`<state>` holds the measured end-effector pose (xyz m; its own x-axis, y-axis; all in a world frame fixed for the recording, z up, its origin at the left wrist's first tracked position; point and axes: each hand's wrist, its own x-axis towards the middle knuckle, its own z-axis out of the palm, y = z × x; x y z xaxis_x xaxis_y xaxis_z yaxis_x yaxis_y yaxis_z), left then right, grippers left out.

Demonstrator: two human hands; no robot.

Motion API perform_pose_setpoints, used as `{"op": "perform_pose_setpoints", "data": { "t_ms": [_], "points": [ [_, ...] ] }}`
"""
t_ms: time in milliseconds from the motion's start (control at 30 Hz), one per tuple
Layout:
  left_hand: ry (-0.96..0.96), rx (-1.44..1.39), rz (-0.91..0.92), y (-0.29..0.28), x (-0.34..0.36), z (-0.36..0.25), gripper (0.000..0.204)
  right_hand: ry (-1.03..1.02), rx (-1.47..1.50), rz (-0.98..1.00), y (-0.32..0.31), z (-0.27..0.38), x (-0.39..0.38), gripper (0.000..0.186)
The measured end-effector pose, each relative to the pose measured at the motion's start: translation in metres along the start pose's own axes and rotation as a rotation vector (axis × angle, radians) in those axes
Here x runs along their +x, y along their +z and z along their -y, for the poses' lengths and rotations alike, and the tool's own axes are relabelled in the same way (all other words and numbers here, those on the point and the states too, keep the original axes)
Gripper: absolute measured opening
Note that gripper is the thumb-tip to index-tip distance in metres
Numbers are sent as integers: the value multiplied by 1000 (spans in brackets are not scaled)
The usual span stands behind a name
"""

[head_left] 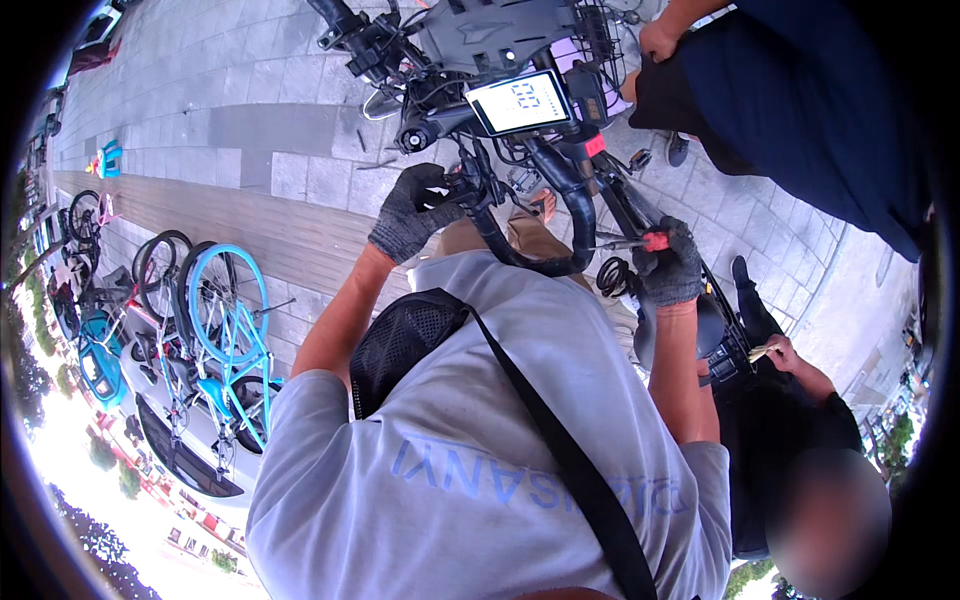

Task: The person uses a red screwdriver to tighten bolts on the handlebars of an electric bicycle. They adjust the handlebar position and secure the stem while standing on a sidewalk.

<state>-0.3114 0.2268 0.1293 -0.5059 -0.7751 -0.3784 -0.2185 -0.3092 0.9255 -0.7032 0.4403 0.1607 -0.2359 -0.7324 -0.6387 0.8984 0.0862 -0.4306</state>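
My left hand [410, 213], in a dark grey knit glove, is at the left end of an electric bike's black handlebar [548, 264]. Its thumb and fingers close on the control and lever cluster [472, 186] there. In my right hand [670, 268], gloved the same way, is a screwdriver [655, 241] with a red and black handle. The screwdriver's thin shaft points left toward the curved right part of the handlebar. Above the bar, a lit display [519, 103] with a pale screen is mounted near a red switch [595, 145].
A person in dark clothes [800, 110] stands close at the upper right. Another person in black [780, 430] is at the lower right, holding something pale. Several parked bicycles, one bright blue [228, 310], and a car [185, 450] are on the left. Grey paving [230, 105] lies below.
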Motion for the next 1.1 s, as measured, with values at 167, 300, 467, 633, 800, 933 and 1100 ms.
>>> {"op": "perform_pose_setpoints", "data": {
  "t_ms": [167,300,467,633,800,933,1100],
  "points": [
    [-10,-231,73,-3,0,5,61,52,16,27,2,0,1,28],
    [-135,-166,122,-7,-1,14,55,79,-10,50,8,2,1,32],
    [-122,-149,169,-11,0,13,58,106,-44,50,18,3,8,32],
    [-108,-226,235,-14,10,4,59,115,-45,42,24,3,13,32],
    [-98,-490,359,-22,29,17,58,95,15,-37,30,-2,16,32],
    [-211,-570,377,-24,53,43,51,98,-2,-21,37,-6,17,30],
    [-400,-906,621,-20,83,67,77,82,42,-61,45,-10,16,30]
  ]
}}
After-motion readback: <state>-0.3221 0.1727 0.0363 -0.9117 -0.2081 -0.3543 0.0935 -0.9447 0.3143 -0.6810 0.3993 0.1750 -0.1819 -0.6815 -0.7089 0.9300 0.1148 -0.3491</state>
